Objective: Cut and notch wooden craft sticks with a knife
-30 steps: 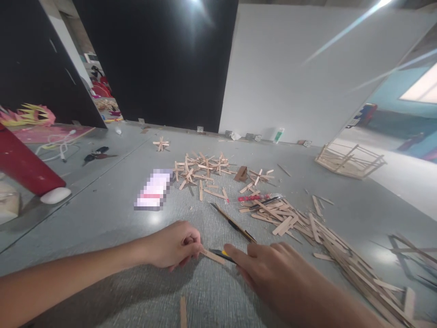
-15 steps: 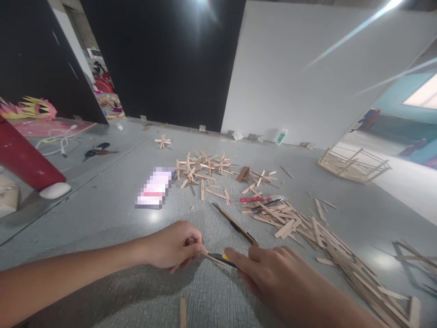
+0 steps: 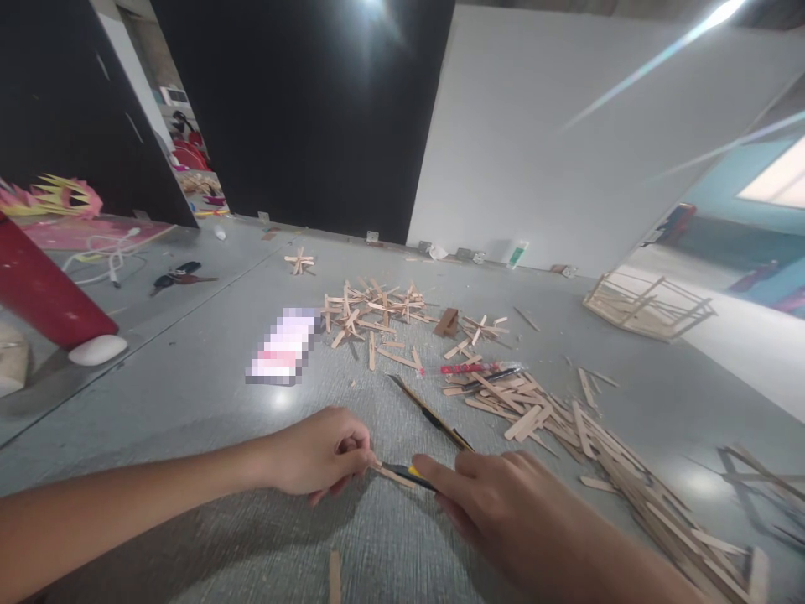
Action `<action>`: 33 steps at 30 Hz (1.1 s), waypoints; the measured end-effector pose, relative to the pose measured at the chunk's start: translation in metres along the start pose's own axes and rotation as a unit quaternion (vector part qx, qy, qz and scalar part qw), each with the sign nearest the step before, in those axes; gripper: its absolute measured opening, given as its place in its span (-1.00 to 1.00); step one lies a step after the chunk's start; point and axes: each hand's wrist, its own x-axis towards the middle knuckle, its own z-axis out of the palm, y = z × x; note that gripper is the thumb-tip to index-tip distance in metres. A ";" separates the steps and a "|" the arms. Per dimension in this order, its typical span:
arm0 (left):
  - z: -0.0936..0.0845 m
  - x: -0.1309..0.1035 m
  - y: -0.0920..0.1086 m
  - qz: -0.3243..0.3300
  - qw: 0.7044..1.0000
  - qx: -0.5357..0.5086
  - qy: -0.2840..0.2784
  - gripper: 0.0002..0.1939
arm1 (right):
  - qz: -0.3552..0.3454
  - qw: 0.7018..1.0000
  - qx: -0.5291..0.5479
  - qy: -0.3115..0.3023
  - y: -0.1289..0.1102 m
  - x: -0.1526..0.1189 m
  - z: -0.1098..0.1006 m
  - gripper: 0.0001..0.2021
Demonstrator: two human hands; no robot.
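Note:
My left hand [image 3: 327, 453] is closed, pinching one end of a thin wooden craft stick [image 3: 395, 477] just above the grey surface. My right hand [image 3: 487, 503] grips a black and yellow utility knife [image 3: 423, 476], its index finger stretched along the top. The knife lies along the stick, its blade end close to my left fingertips. Just beyond my hands rests a second, gold and black cutter knife [image 3: 433, 415]. A single craft stick [image 3: 335, 577] lies nearest me.
Loose craft sticks [image 3: 534, 407] spread along the right. Behind are glued stick clusters [image 3: 377, 304], a blurred-out phone [image 3: 284, 346] and a red packet [image 3: 469, 367]. At left stand a red cylinder [image 3: 50, 281] and keys [image 3: 179, 277]; a stick frame [image 3: 647, 310] is far right.
The knife has shifted very slightly against the stick, and more of the stick shows below the blade. Both hands keep nearly the same place and grip.

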 end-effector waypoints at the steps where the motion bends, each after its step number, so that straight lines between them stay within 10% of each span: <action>1: 0.000 0.000 0.000 0.004 1.000 0.001 0.001 -0.71 | 0.000 1.000 -0.004 -0.007 0.000 0.000 0.001 -0.52; 33: 0.000 0.000 0.001 0.016 0.999 0.039 0.010 -0.55 | -0.014 1.000 0.014 0.010 0.005 0.007 -0.003 -0.61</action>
